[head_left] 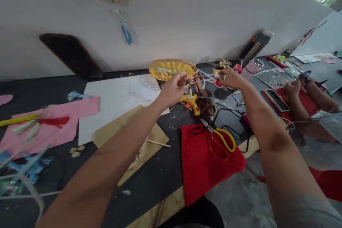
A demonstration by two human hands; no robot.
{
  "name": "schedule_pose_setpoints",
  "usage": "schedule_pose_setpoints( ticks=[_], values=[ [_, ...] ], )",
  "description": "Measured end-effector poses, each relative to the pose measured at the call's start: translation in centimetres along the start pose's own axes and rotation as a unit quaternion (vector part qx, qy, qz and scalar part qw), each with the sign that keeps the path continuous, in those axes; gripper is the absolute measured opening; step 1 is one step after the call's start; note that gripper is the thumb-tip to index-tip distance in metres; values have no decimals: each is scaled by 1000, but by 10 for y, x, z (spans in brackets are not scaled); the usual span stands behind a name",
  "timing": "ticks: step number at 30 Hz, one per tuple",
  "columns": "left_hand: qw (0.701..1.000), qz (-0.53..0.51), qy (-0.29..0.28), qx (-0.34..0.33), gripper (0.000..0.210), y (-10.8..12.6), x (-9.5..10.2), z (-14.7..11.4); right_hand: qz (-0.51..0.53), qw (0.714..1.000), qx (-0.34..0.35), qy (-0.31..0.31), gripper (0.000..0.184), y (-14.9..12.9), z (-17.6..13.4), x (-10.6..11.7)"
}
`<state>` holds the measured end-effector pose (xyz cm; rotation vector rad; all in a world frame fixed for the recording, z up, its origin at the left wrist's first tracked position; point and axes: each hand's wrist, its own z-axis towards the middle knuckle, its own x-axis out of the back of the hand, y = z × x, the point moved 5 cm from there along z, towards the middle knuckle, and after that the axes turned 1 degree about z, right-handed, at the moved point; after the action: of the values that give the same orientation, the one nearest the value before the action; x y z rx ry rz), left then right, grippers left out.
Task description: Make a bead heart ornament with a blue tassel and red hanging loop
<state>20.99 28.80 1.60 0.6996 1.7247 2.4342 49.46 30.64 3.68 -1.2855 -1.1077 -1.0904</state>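
My left hand (173, 88) is raised at the front of a yellow wicker basket (173, 63), thumb and fingers pinched together. Whatever lies between the fingertips is too small to make out. Farther right, my right hand (232, 78) is curled closed over a cluttered patch beside a red round item (218, 82). What its fingers hold is hidden. Small pale pieces and a teal strip lie in the basket. Below and between the hands rests a yellow hot glue gun (191, 103). Yellow-and-red-handled scissors (224, 139) lie on a red cloth (205, 171) at the table's front edge.
Brown card (157, 131), white board (107, 92) and pink paper (61, 121) with tassels lie leftward. A phone (71, 55) leans on the partition. A dark bottle (256, 46) and pink tumbler (252, 68) stand right. Another person's hands (294, 87) work at far right.
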Motion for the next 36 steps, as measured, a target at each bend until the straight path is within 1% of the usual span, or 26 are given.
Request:
schedule_pose_setpoints(
  ticks=[3, 5, 7, 8, 10, 12, 13, 15, 17, 19, 20, 21, 22, 23, 25, 26, 27, 28, 30, 32, 34, 36],
  values=[
    [992, -71, -86, -51, 71, 9, -30, 38, 92, 991, 89, -36, 44, -17, -19, 35],
    [979, -126, -135, -92, 79, 20, -53, 59, 169, 975, 129, -65, 43, -34, -32, 56],
    [955, -187, -200, -118, 75, 34, -74, 71, 253, 949, 163, -98, 40, -51, -43, 73],
    [943, -214, -226, -116, 68, 39, -82, 73, 297, 933, 174, -108, 41, -57, -47, 80],
    [933, -243, -254, -82, 42, 46, -90, 72, 372, 905, 179, -103, 43, -62, -52, 92],
    [937, -244, -249, -27, 11, 47, -86, 65, 427, 886, 163, -80, 45, -59, -54, 100],
    [940, -244, -238, -5, 8, 47, -81, 62, 449, 878, 151, -67, 45, -55, -55, 102],
    [945, -230, -229, 26, 16, 46, -68, 56, 488, 862, 132, -45, 44, -45, -56, 103],
    [952, -205, -221, 43, 20, 45, -51, 53, 523, 843, 122, -20, 42, -34, -55, 102],
    [961, -172, -209, 54, 21, 44, -33, 52, 551, 826, 116, 24, 39, -20, -51, 100],
    [967, -147, -201, 60, 20, 44, -23, 52, 554, 824, 107, 54, 38, -12, -48, 99],
    [972, -111, -198, 65, 21, 44, -13, 52, 544, 829, 91, 88, 37, -2, -44, 97],
    [976, -70, -192, 70, 21, 46, -3, 51, 514, 846, 64, 126, 35, 8, -40, 94],
    [980, -32, -181, 72, 21, 48, 8, 50, 461, 872, 31, 164, 35, 18, -37, 90],
    [984, -4, -155, 84, 19, 55, 31, 47, 291, 931, -36, 217, 36, 32, -33, 80],
    [986, -11, -143, 90, 18, 59, 41, 46, 203, 953, -57, 218, 37, 34, -31, 73],
    [986, -23, -135, 99, 19, 62, 49, 44, 129, 968, -71, 202, 39, 34, -29, 63],
    [985, -30, -134, 105, 20, 65, 56, 43, 78, 979, -74, 175, 41, 32, -27, 51],
    [984, -41, -133, 114, 20, 66, 64, 41, 11, 991, -61, 120, 47, 24, -23, 27],
    [982, -53, -125, 129, 18, 60, 67, 40, -53, 996, -37, 58, 50, 13, -18, 1],
    [980, -65, -101, 158, 16, 48, 65, 38, -100, 995, -5, -4, 49, 3, -13, -22],
    [975, -67, -71, 198, 16, 33, 62, 35, -119, 991, 34, -45, 47, -4, -10, -38]
  ],
)
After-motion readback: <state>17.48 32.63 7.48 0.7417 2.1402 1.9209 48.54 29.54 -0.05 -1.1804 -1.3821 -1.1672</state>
